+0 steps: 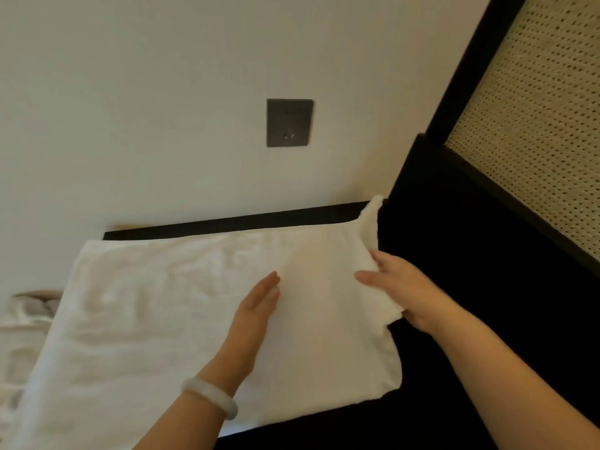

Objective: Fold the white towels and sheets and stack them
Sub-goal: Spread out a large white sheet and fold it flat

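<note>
A white towel (168,319) lies spread over a black surface (470,287), reaching from the left edge of the view to the middle. My left hand (256,313) lies flat on the towel with straight fingers, a pale bangle on its wrist. My right hand (402,293) grips the towel's right edge, thumb on top and fingers underneath, and the cloth is lifted there, with one corner (373,209) sticking up.
A white wall with a dark socket plate (289,122) stands behind the surface. A black-framed cane panel (535,125) rises at the right. More crumpled white linen (19,336) lies at the far left.
</note>
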`<state>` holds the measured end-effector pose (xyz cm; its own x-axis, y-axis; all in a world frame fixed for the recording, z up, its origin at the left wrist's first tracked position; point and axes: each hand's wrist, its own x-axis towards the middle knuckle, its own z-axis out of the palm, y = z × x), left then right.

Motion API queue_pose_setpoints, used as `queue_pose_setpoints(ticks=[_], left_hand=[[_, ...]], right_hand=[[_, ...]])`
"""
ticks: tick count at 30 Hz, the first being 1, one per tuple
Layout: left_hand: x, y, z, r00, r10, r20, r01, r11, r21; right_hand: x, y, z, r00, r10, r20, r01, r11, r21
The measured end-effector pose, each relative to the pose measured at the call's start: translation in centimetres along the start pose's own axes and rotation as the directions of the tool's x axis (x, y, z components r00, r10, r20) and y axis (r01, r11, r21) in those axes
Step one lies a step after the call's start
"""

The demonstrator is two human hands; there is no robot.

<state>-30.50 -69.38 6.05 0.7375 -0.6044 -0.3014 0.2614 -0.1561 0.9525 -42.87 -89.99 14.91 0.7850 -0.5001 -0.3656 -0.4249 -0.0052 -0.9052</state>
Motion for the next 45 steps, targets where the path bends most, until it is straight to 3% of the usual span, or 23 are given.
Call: queue_pose_setpoints(ticks=[3, 6, 9, 12, 16, 18, 20, 25, 29, 32, 35, 37, 39, 41, 42, 45], left_hand=[[-0.8, 0.7, -1.9, 0.981, -0.186, -0.058, 0.149, 0.906, -0.395], [-2.1, 0.2, -3.5, 0.955, -0.286, -0.08, 0.222, 0.867, -0.446], [-3.1, -0.4, -4.2, 0.968, -0.24, -0.067, 0.2, 0.908, -0.368], [-2.7, -0.9, -3.8, 0.94, -0.274, -0.202, 0.245, 0.957, -0.158], [-2.8, -1.5, -3.1, 0.944, -0.22, -0.247, 0.29, 0.911, 0.294], [-2.6, -1.8, -3.0, 0.956, -0.174, -0.235, 0.257, 0.882, 0.394], [-2.5, -1.5, -3.1, 0.961, -0.155, -0.227, 0.24, 0.877, 0.416], [-3.2, 0.0, -3.1, 0.983, -0.13, -0.131, 0.171, 0.907, 0.386], [-4.7, -0.1, -4.5, 0.976, -0.076, -0.202, 0.139, 0.937, 0.32], [-5.5, -1.5, -6.5, 0.95, -0.065, -0.307, 0.187, 0.902, 0.388], [-5.6, -2.7, -7.4, 0.923, 0.022, -0.385, 0.16, 0.886, 0.435], [-5.4, -3.2, -7.8, 0.889, 0.249, -0.385, 0.034, 0.801, 0.597], [-4.5, -3.7, -8.8, 0.874, 0.418, -0.246, -0.03, 0.553, 0.833], [-3.4, -3.8, -9.9, 0.919, 0.38, -0.108, -0.003, 0.281, 0.96], [-2.9, -4.0, -10.2, 0.942, 0.327, -0.074, 0.007, 0.203, 0.979], [-2.1, -4.9, -9.4, 0.966, 0.253, -0.054, 0.016, 0.151, 0.988]], right_hand=[[-0.7, -0.5, 7.0, 0.98, -0.112, 0.167, 0.138, 0.979, -0.153], [-0.5, 0.8, 11.9, 0.947, -0.006, 0.321, 0.104, 0.952, -0.289], [1.7, 1.5, 13.7, 0.965, 0.039, 0.259, 0.065, 0.923, -0.379], [5.4, 0.8, 15.0, 0.993, -0.018, 0.113, 0.074, 0.857, -0.51], [9.7, -0.7, 18.7, 0.993, -0.089, 0.075, 0.114, 0.63, -0.768], [11.1, -0.8, 20.5, 0.996, -0.079, 0.044, 0.077, 0.472, -0.878], [11.8, -0.8, 21.4, 0.996, -0.091, 0.023, 0.056, 0.385, -0.921], [11.9, -1.7, 20.5, 0.969, -0.233, -0.083, 0.052, 0.521, -0.852], [10.5, -2.0, 22.0, 0.899, -0.438, -0.02, 0.267, 0.583, -0.767], [10.0, -1.3, 23.8, 0.928, -0.34, 0.155, 0.335, 0.571, -0.75], [9.9, 0.1, 22.8, 0.888, -0.449, 0.103, 0.335, 0.477, -0.813], [10.0, 1.4, 21.1, 0.874, -0.475, 0.106, 0.303, 0.362, -0.881], [10.2, 3.0, 19.3, 0.909, -0.393, 0.138, 0.268, 0.301, -0.915], [10.5, 4.3, 18.0, 0.937, -0.313, 0.155, 0.249, 0.29, -0.924], [10.6, 4.8, 17.6, 0.939, -0.303, 0.161, 0.253, 0.293, -0.922], [11.0, 5.3, 16.6, 0.93, -0.328, 0.164, 0.269, 0.307, -0.913]])
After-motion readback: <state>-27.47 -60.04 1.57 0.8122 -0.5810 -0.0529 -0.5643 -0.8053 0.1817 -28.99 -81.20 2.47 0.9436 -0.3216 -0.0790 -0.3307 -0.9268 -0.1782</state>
